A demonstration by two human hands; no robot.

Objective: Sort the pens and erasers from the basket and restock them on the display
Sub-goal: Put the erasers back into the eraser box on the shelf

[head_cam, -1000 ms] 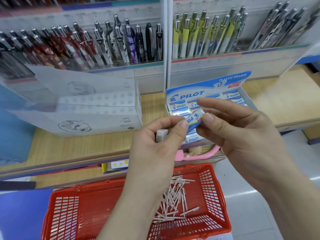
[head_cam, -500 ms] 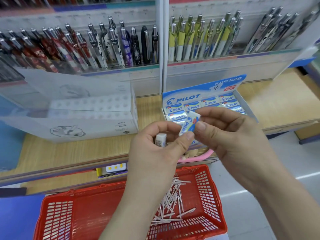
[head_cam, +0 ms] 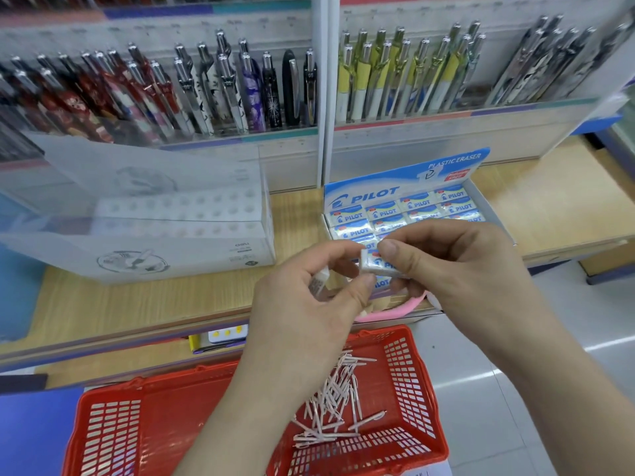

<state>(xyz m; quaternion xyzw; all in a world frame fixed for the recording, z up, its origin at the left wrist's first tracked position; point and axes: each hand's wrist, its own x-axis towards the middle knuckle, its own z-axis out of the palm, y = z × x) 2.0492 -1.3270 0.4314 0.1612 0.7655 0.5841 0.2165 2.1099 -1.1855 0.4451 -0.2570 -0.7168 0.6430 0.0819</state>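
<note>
Pinching a blue-sleeved eraser (head_cam: 376,266) together, left hand (head_cam: 302,304) and right hand (head_cam: 457,266) hover before the "PILOT PLASTIC ERASER" box (head_cam: 405,173).

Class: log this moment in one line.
left hand: pinches Pilot eraser, holds second eraser | right hand: pinches same eraser | red basket: pens

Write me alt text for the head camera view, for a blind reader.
A left hand and right hand pinch a white eraser in a blue Pilot sleeve near an open blue Pilot eraser box on a wooden shelf. The left hand also holds a second white eraser. Below, a red plastic basket holds pale pink pens.
</note>
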